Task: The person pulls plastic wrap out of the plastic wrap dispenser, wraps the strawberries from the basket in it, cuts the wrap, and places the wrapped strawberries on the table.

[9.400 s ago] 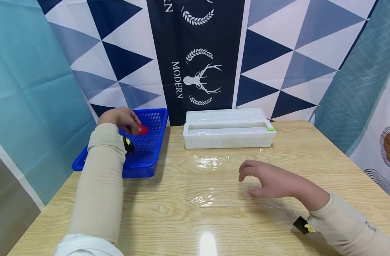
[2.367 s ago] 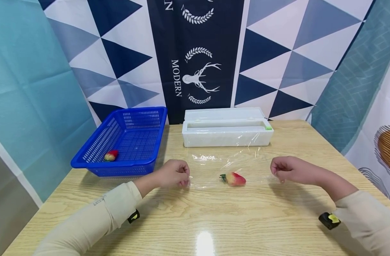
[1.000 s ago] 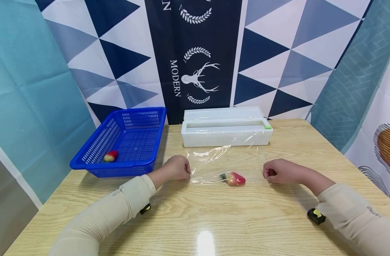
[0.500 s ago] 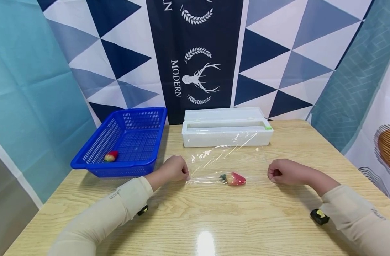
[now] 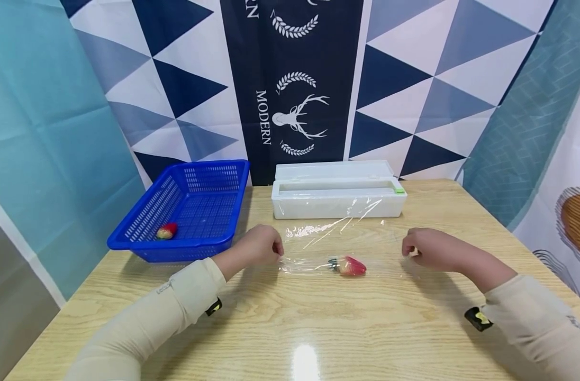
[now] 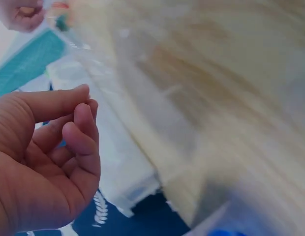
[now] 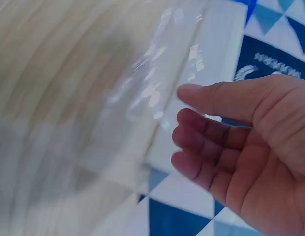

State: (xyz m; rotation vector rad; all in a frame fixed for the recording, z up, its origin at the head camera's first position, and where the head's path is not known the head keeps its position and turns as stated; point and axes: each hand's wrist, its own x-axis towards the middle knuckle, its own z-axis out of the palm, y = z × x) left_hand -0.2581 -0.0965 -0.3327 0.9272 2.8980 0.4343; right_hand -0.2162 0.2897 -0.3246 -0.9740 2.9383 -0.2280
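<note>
Clear plastic wrap stretches from the white box over the tabletop, with a red and cream toy strawberry lying within its front edge. Film seems to cover the strawberry, most plainly around its green stem. My left hand pinches the wrap's left front corner; thumb and forefinger tips meet in the left wrist view. At the opposite side, my right hand hovers by the film's right edge. Its fingers are loosely curled and, in the right wrist view, a gap separates thumb and fingers, with nothing visible between them.
A blue plastic basket stands at the back left, holding another strawberry. The long white wrap dispenser box has its lid raised and a green tab at its right end. Patterned cloth hangs behind the wooden table.
Earlier, my left hand reached in the basket; a strawberry now lies on the wrap, and film has come over it. Since half a second ago, both hands have risen slightly; the right shifted slightly rightward.
</note>
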